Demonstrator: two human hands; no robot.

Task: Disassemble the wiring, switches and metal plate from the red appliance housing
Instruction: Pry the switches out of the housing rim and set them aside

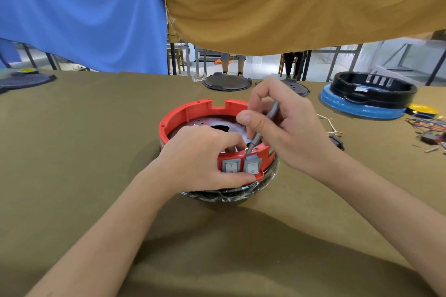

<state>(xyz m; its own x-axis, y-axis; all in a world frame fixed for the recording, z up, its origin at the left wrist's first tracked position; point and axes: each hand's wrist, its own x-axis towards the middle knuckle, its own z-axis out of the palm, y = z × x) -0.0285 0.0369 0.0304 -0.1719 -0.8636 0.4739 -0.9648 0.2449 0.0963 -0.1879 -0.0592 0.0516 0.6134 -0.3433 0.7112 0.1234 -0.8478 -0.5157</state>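
The red appliance housing (193, 109) lies upside down on the olive cloth at the middle of the view, with a dark metal plate (205, 124) inside it. Two grey rocker switches (241, 165) sit in its near wall. My left hand (202, 157) grips that near wall, fingers curled inside the rim and thumb under the switches. My right hand (282, 123) holds a grey screwdriver (263, 128) like a pen. Its tip sits at the top edge of the right switch. The wiring inside is hidden by my hands.
A black housing on a blue base (369, 96) stands at the right back. Loose coloured wires and small parts (429, 128) lie at the right edge. Two dark round lids (226, 82) lie behind the red housing, another dark lid (24, 79) at far left. Blue and tan curtains hang beyond.
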